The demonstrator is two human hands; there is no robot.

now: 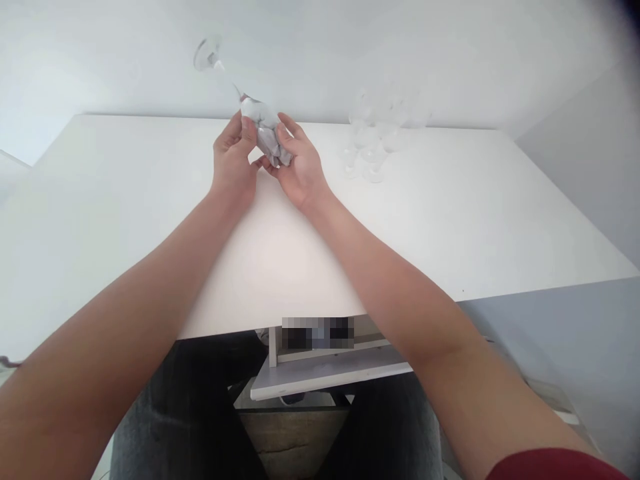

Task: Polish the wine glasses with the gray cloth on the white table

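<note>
A stemmed glass (206, 55) is tilted above the white table, its foot pointing up and away to the left. Crumpled grey-white cloth (269, 139) covers its bowl; whether some of it is tucked inside cannot be made out. On the left side, my left hand (234, 157) is closed around the covered bowl, thumb on the cloth. From the right, my right hand (303, 163) grips the cloth near the rim end, with its thumb on top and its fingers partly hidden underneath.
Several clear stemmed glasses (375, 137) stand together at the back right of the white table (430, 227), near the wall. Below the front edge is an open drawer or shelf (330, 370), between my knees. A grey wall (590, 127) borders the right side.
</note>
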